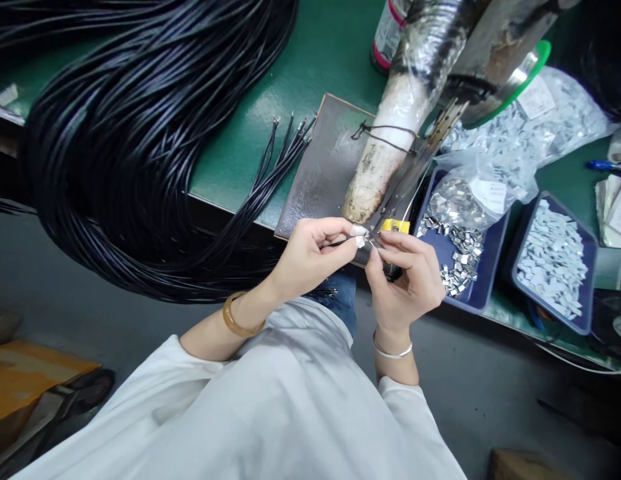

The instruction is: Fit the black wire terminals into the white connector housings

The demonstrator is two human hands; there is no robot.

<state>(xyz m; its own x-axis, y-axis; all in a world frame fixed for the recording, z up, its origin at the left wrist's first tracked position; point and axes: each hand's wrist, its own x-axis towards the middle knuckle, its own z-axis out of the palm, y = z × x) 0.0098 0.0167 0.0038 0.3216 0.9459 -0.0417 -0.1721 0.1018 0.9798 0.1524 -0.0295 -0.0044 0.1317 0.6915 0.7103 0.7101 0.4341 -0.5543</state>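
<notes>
In front of my body, my left hand (pixel 323 257) pinches a black cable (pixel 335 243) near its end, with white coverings on its thumb and finger tips. Close beside it, my right hand (pixel 407 273) has thumb and fingers pressed together on a thin wire (pixel 373 243) at that cable end. The fine details between the fingertips are too small to make out. Just beyond both hands is the brown tip of a plastic-wrapped white tube (pixel 375 170), above a dark metal plate (pixel 317 170). A small yellow object (pixel 395 225) lies behind my right fingers.
A large bundle of black cables (pixel 115 133) hangs over the green table (pixel 250 127) at left. On the right stand a blue tray (pixel 483 287) of shiny metal pieces and another tray (pixel 587 293) of pale pieces. Plastic bags (pixel 565 127) of parts lie behind them.
</notes>
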